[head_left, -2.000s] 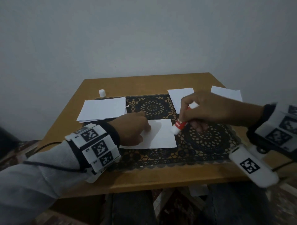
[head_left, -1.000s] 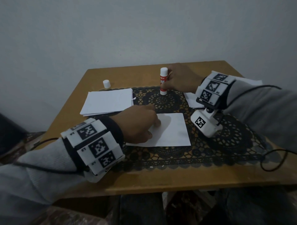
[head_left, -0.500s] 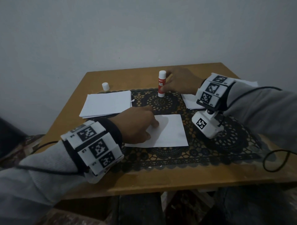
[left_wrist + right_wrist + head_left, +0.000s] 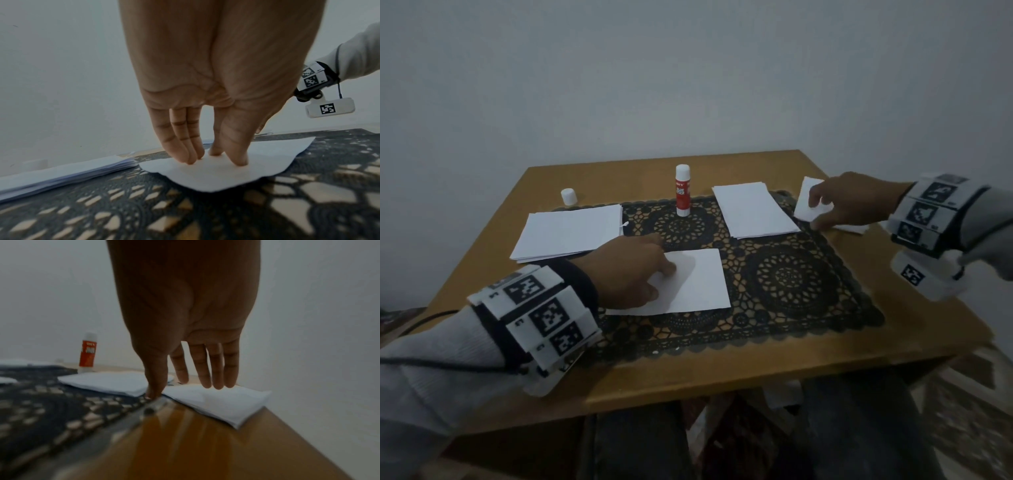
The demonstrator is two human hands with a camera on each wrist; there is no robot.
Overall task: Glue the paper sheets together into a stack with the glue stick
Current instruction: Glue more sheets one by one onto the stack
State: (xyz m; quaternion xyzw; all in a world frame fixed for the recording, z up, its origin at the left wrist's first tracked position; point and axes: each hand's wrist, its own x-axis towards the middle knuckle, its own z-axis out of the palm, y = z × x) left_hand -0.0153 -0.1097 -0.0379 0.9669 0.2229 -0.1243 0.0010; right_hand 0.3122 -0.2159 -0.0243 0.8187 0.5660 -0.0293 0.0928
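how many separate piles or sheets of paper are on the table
4: left pile, single sheet under the left hand, pile beside the glue stick, far-right pile at the right hand.

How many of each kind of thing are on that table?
Glue stick: 1
Loose white cap: 1
Paper piles: 3, left, middle, far right
Single sheet under the left hand: 1
Lace mat: 1
Total: 7
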